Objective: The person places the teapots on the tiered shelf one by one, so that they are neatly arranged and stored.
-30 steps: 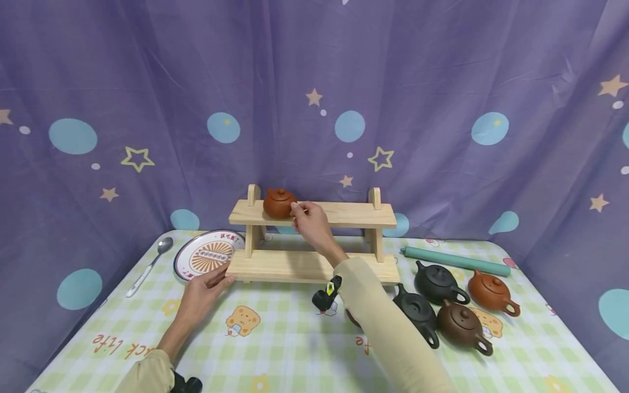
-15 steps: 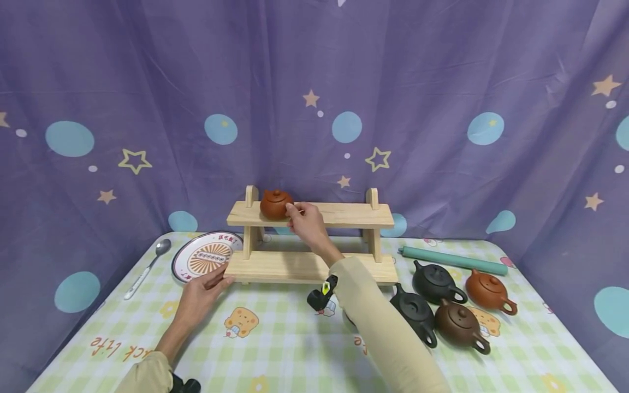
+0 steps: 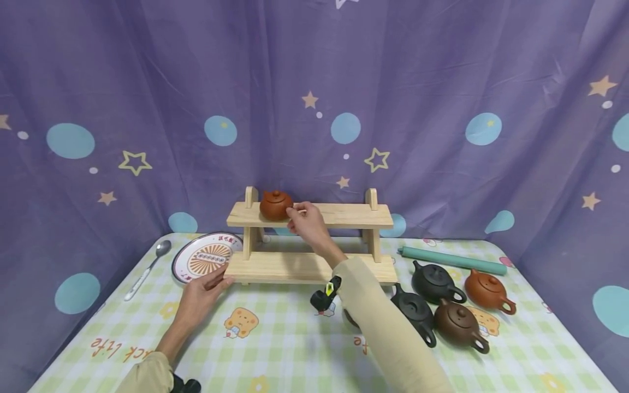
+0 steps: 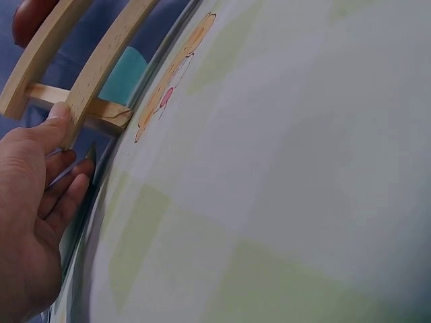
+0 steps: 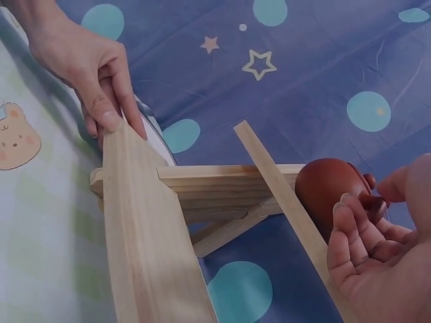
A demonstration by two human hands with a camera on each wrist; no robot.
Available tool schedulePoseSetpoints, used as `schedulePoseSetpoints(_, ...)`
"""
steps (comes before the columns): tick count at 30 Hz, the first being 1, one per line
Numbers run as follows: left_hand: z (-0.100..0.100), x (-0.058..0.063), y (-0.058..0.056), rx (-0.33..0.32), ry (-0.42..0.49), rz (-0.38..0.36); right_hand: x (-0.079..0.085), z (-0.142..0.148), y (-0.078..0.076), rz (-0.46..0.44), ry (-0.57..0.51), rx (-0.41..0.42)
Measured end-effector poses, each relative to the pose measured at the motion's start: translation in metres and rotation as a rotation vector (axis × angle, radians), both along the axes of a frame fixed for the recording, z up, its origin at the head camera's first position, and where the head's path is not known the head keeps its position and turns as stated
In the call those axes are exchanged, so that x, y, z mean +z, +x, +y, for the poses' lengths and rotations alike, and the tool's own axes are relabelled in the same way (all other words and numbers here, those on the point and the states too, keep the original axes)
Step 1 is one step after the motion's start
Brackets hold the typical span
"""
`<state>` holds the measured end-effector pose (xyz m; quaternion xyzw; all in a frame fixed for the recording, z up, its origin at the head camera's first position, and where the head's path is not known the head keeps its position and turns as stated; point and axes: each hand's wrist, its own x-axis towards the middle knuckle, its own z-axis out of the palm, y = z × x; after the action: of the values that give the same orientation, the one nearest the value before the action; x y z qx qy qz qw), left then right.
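A reddish-brown clay teapot (image 3: pixel 275 207) stands upright near the left end of the upper board of a two-tier wooden rack (image 3: pixel 280 266). My right hand (image 3: pixel 310 225) pinches it at its right side, where the handle is; the fingers hide the handle itself. In the right wrist view the teapot (image 5: pixel 327 192) shows its lid knob close to my curled fingers. My left hand (image 3: pixel 197 297) holds the left end of the lower board. The left wrist view shows that thumb (image 4: pixel 59 116) on the board's end, with the other fingers below it.
Right of the rack sit two black teapots (image 3: pixel 437 283), a dark brown one (image 3: pixel 460 325) and an orange-brown one (image 3: pixel 488 290). Another dark piece (image 3: pixel 350 317) is mostly behind my right sleeve. A green roll (image 3: pixel 452 260) lies behind them. At left are a plate (image 3: pixel 185 267) and a spoon (image 3: pixel 147 270).
The teapot and my right hand shift very slightly left on the upper board early on, then hold nearly still. My left hand keeps its place on the rack.
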<state>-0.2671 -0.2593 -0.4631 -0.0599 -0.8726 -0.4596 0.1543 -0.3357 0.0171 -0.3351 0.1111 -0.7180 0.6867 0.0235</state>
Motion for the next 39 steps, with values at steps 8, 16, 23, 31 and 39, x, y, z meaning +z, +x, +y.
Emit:
schedulePoseSetpoints(8,0.0,0.0,0.001,0.011,-0.015,-0.002,-0.004,0.015,0.006,0.033,0.05,0.008)
schedulePoseSetpoints(16,-0.001,0.0,0.0,0.0,-0.025,0.015,-0.012,0.044,0.012,0.08,0.106,0.08)
schedulePoseSetpoints(23,0.0,0.001,0.001,-0.001,-0.017,0.003,-0.02,0.072,0.025,0.125,0.162,0.102)
schedulePoseSetpoints(31,-0.001,0.0,0.002,0.003,-0.009,-0.008,-0.029,0.1,0.039,0.151,0.2,0.091)
schedulePoseSetpoints(39,0.0,0.0,0.0,0.018,-0.015,-0.015,-0.034,0.135,0.055,0.183,0.221,0.04)
